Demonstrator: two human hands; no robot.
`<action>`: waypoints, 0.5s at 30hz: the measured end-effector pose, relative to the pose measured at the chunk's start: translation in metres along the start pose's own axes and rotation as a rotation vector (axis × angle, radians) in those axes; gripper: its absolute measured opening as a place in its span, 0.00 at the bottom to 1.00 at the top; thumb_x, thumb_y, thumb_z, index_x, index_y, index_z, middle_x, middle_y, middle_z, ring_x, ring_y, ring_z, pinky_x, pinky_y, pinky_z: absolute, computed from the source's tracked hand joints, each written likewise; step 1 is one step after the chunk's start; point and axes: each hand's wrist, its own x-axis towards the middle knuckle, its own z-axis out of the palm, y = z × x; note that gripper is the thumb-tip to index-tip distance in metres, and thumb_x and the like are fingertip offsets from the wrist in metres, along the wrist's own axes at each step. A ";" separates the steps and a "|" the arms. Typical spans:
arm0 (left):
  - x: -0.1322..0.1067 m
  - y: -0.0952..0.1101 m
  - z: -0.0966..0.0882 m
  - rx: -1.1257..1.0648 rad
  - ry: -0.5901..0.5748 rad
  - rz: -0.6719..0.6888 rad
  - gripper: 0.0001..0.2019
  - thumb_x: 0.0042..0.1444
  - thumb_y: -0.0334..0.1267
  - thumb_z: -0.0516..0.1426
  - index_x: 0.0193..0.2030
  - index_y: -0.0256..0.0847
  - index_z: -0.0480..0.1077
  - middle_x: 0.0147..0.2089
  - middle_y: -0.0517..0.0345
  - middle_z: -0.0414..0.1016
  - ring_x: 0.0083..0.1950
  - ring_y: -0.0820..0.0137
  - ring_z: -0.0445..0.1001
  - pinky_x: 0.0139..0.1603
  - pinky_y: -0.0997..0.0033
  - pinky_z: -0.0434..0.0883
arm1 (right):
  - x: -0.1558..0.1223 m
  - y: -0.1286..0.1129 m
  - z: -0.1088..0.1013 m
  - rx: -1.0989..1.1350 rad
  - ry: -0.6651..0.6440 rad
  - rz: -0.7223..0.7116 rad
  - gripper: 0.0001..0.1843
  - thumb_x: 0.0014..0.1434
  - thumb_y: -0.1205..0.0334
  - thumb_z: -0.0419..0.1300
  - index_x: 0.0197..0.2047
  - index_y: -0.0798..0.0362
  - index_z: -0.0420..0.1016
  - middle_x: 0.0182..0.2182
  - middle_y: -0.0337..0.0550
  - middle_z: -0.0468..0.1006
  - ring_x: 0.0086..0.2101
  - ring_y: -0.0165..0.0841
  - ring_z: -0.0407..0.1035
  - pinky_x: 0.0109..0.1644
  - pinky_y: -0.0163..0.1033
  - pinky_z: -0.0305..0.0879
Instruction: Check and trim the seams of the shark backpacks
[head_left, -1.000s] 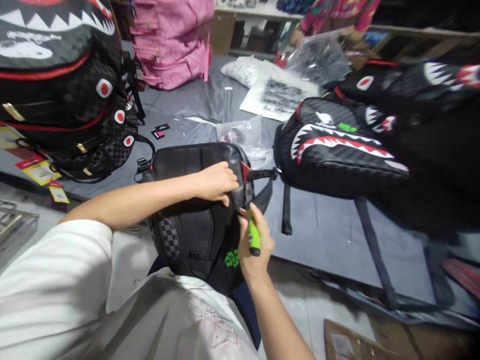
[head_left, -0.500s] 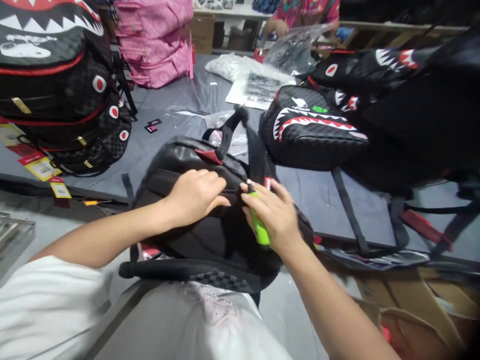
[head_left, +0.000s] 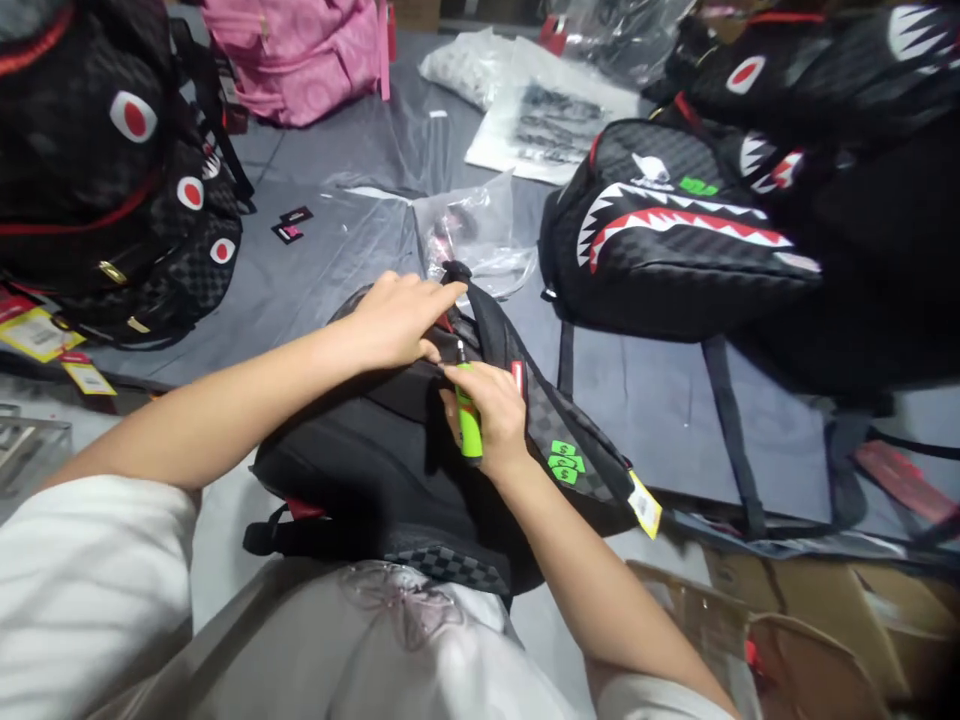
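Observation:
A black backpack [head_left: 330,435] lies tilted against my body at the table's edge, its padded back side toward me. My left hand [head_left: 394,320] grips its upper edge, fingers over the top near the carry handle, thumb on the near side. In my right hand [head_left: 495,410] is a slim lime-green tool [head_left: 469,425] with a dark neck and a pale tip pointing up; its exact kind is unclear. The right fingers also touch the backpack beside the left thumb. A shoulder strap [head_left: 499,335] loops up behind the right hand. Green printed patches [head_left: 566,462] show on the checkered side.
Shark-mouth backpacks [head_left: 675,240] lie at the right. More stacked black backpacks [head_left: 150,250] stand at the left, pink bags [head_left: 300,60] behind. Clear plastic [head_left: 480,235], white packaging [head_left: 555,120] and small tags [head_left: 289,225] lie on the grey table cover. Cardboard boxes [head_left: 810,620] sit below right.
My left hand has moved up onto the backpack's upper edge. The right hand has shifted left with the green tool. The backpack has turned, showing its checkered side and yellow tag; the view has tipped downward.

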 end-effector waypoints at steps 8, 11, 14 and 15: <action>0.014 -0.008 0.036 0.079 -0.014 0.090 0.45 0.57 0.52 0.63 0.73 0.33 0.50 0.61 0.37 0.71 0.58 0.51 0.69 0.56 0.57 0.61 | -0.030 -0.002 0.013 0.168 0.058 0.057 0.21 0.59 0.72 0.60 0.55 0.49 0.70 0.40 0.47 0.81 0.43 0.39 0.75 0.48 0.50 0.75; 0.004 0.000 0.033 0.094 -0.015 0.106 0.59 0.48 0.59 0.66 0.76 0.35 0.39 0.70 0.31 0.57 0.66 0.45 0.62 0.64 0.48 0.56 | -0.029 0.001 0.008 0.183 0.015 0.076 0.22 0.60 0.68 0.60 0.58 0.49 0.68 0.42 0.48 0.81 0.45 0.41 0.75 0.49 0.52 0.75; 0.002 0.007 0.032 0.170 -0.097 0.111 0.65 0.40 0.56 0.71 0.77 0.39 0.36 0.75 0.27 0.44 0.73 0.39 0.49 0.68 0.34 0.46 | -0.025 0.003 0.002 0.235 -0.037 0.120 0.20 0.64 0.58 0.58 0.59 0.50 0.68 0.42 0.49 0.81 0.44 0.42 0.75 0.49 0.53 0.74; 0.003 0.009 0.032 0.189 -0.122 0.101 0.66 0.40 0.53 0.72 0.77 0.40 0.36 0.76 0.27 0.43 0.74 0.39 0.48 0.68 0.33 0.45 | -0.024 0.003 0.001 0.249 -0.058 0.128 0.21 0.65 0.55 0.57 0.59 0.51 0.68 0.42 0.50 0.81 0.44 0.43 0.75 0.49 0.53 0.74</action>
